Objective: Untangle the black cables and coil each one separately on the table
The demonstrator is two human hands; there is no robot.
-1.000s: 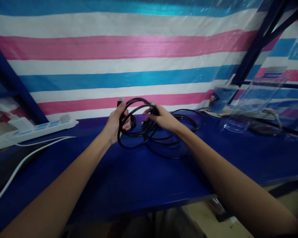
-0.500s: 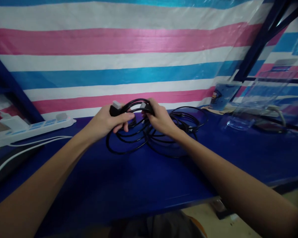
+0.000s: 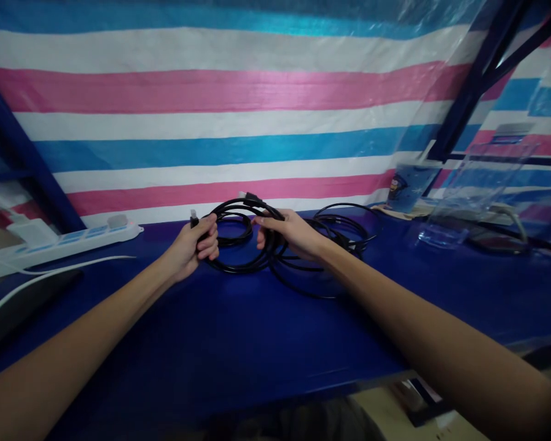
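Observation:
A black cable (image 3: 239, 267) is coiled in loops between my two hands, above the blue table. My left hand (image 3: 195, 245) is closed round the left side of the coil, and a black plug (image 3: 193, 219) with a pale tip sticks up out of the fist. My right hand (image 3: 287, 231) grips the right side of the loops between thumb and fingers. Another connector (image 3: 252, 197), dark with a light end, shows at the top of the coil. Behind and right of my right hand, more black cable (image 3: 344, 214) lies in loose loops on the table.
At left lies a white power strip (image 3: 96, 237) with an adapter (image 3: 32, 231) and a white cord (image 3: 64, 269). A patterned cup (image 3: 406, 187) with a straw and a clear plastic container (image 3: 463, 202) stand at right. A striped sheet (image 3: 257, 92) hangs behind the blue table (image 3: 239, 343).
My left hand has moved left and closed into a fist round the coil. The loops are spread into a rounder ring, and the connector near my right hand now shows at the top.

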